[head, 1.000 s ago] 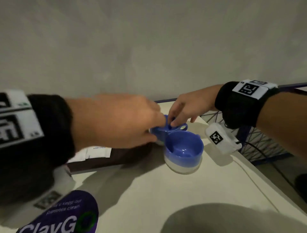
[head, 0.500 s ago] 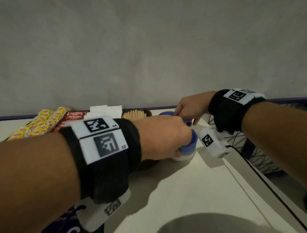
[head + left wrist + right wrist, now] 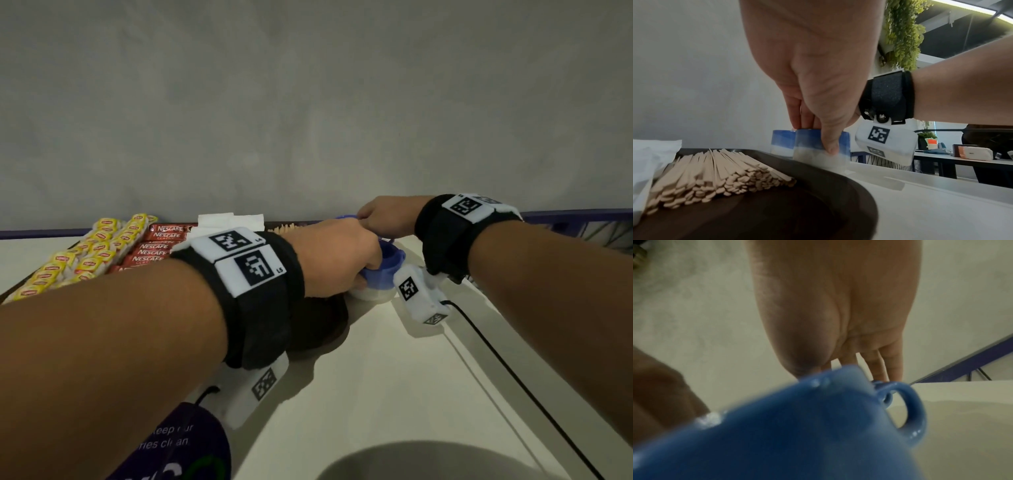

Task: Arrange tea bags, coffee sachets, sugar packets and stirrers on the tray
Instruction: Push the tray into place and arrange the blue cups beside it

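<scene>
Two blue-and-white cups stand on the white table just right of the dark tray. My left hand grips the near cup by its rim, thumb outside and fingers inside, as seen in the left wrist view. My right hand is curled over the rim of the far cup. The tray holds yellow tea bags, red coffee sachets, white sugar packets and wooden stirrers. The near cup fills the right wrist view.
A grey wall runs close behind the table. The table's right edge has a black cable along it, with a blue wire rack beyond. A purple printed sign lies at the near left.
My left hand has moved from beside the far cup onto the near cup and taken its rim. My right hand stays at the far cup. The head view has tilted up.
</scene>
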